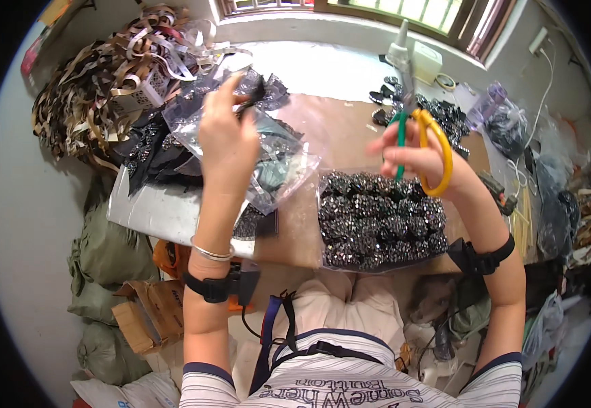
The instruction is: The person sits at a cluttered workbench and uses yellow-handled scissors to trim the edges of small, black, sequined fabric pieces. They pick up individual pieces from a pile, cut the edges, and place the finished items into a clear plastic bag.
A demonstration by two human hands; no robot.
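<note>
Left hand (229, 132) pinches small black soft-looking piece (256, 92); right hand (421, 160), half-curled, carries green-and-yellow-handled metal scissors (418, 114). Keep points clear of pinch.

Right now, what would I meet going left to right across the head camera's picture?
Pile of strips → left hand pinching a black piece → right hand with scissors → white socket.

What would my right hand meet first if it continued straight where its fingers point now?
Going left, your right hand would probably meet the clear plastic bag first; the hand's height is hard to judge, so it might pass above.
</note>
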